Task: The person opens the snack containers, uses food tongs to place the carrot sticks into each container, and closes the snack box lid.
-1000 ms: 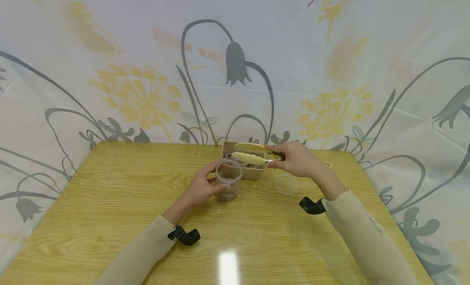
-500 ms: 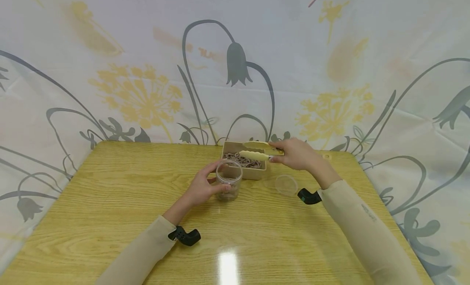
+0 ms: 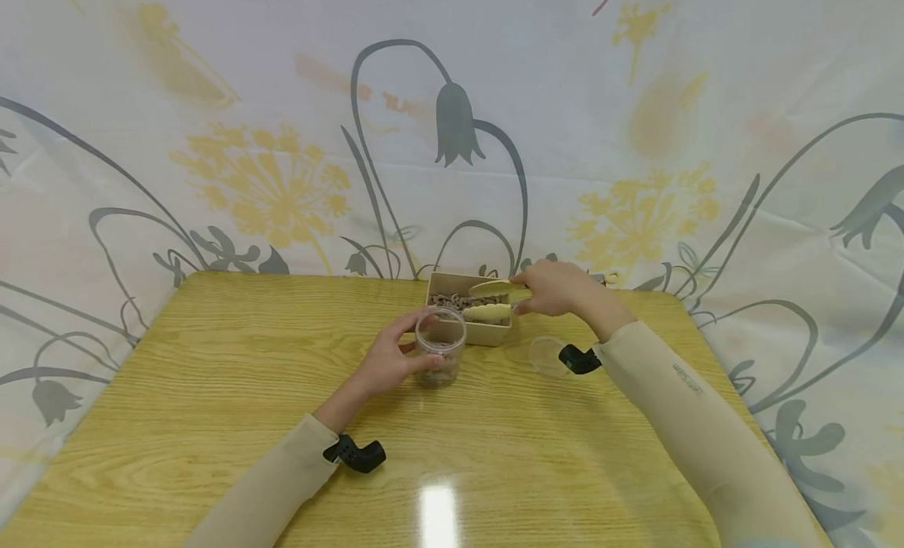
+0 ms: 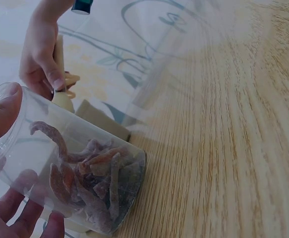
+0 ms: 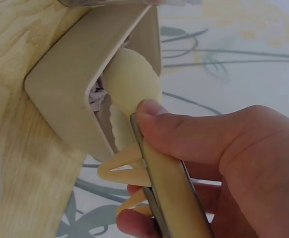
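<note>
My left hand (image 3: pixel 391 359) is wrapped round a clear plastic jar (image 3: pixel 439 367) standing on the table, its mouth uncovered. In the left wrist view several dried brownish strips (image 4: pixel 90 178) lie in the bottom of the jar. My right hand (image 3: pixel 558 287) grips cream-tipped tongs (image 5: pixel 167 188) by their arms, thumb on one side and fingers on the other. The heads of the tongs reach into a beige rectangular box (image 3: pixel 487 334) behind the jar. More strips (image 5: pixel 97 94) lie inside that box. Whether the tongs pinch any strip is hidden.
A clear round lid (image 3: pixel 544 356) lies on the wooden table (image 3: pixel 282 391), right of the box and partly under the right wrist camera (image 3: pixel 581 359). Behind the table's back edge hangs a flower-patterned cloth (image 3: pixel 282 100).
My right hand has moved slightly left and away from me, lowering the tongs from above the box into it. The left hand and the jar have stayed in place.
</note>
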A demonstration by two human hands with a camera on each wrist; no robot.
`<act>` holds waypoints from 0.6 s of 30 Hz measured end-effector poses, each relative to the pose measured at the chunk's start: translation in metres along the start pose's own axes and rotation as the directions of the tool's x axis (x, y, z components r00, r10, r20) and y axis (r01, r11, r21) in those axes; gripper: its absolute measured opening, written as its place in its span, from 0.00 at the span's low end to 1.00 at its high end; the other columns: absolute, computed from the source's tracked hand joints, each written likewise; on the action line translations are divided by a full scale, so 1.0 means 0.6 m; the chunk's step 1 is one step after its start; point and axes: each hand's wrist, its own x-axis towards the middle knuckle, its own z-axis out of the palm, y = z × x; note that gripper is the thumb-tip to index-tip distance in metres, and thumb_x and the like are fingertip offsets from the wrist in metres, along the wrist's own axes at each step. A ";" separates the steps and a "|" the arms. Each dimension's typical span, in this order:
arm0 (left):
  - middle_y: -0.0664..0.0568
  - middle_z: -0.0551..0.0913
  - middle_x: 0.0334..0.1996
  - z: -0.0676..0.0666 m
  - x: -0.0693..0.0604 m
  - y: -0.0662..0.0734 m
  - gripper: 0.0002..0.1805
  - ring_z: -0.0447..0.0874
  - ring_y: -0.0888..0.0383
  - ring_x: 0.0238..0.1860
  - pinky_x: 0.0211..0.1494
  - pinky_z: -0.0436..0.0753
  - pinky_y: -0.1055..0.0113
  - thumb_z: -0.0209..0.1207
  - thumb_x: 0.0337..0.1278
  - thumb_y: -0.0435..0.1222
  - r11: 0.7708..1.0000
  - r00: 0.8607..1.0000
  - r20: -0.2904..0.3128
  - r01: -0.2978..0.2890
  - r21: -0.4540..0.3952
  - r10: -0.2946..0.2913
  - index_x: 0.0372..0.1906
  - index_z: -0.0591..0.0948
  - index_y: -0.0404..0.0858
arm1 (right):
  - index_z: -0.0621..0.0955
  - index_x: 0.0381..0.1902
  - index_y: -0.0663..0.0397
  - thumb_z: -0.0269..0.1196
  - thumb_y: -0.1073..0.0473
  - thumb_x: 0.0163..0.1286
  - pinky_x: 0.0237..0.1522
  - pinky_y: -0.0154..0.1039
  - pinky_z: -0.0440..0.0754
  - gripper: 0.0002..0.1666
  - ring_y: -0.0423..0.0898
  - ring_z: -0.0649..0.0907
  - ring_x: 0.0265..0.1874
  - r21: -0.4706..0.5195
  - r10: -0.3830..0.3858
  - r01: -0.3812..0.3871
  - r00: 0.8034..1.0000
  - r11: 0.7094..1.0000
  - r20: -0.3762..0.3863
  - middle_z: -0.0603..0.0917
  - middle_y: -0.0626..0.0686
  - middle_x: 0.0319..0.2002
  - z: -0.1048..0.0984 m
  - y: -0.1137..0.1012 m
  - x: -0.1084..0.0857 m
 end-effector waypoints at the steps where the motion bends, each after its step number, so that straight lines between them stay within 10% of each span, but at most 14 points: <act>1: 0.39 0.69 0.69 0.000 0.000 0.001 0.41 0.66 0.40 0.69 0.65 0.73 0.43 0.72 0.52 0.30 1.000 1.000 0.000 0.000 -0.003 0.000 0.73 0.68 0.38 | 0.73 0.70 0.56 0.65 0.45 0.70 0.42 0.52 0.83 0.36 0.57 0.83 0.50 -0.005 0.000 0.000 1.000 1.000 0.009 0.80 0.59 0.60 -0.002 -0.002 0.001; 7: 0.37 0.68 0.69 0.002 0.000 0.002 0.43 0.64 0.38 0.69 0.65 0.71 0.40 0.71 0.53 0.28 1.000 1.000 0.001 0.001 -0.006 -0.001 0.74 0.66 0.36 | 0.75 0.68 0.58 0.67 0.45 0.67 0.57 0.59 0.78 0.37 0.60 0.78 0.59 -0.022 -0.011 0.012 0.999 1.000 0.049 0.79 0.58 0.62 -0.011 -0.014 0.013; 18: 0.40 0.70 0.68 0.000 0.001 -0.005 0.43 0.65 0.41 0.69 0.65 0.72 0.41 0.73 0.52 0.32 1.000 1.000 -0.003 -0.004 0.010 0.004 0.74 0.67 0.40 | 0.79 0.62 0.62 0.69 0.50 0.65 0.54 0.55 0.80 0.32 0.59 0.81 0.54 -0.006 -0.006 0.006 0.993 1.000 0.118 0.82 0.60 0.57 -0.007 -0.033 0.047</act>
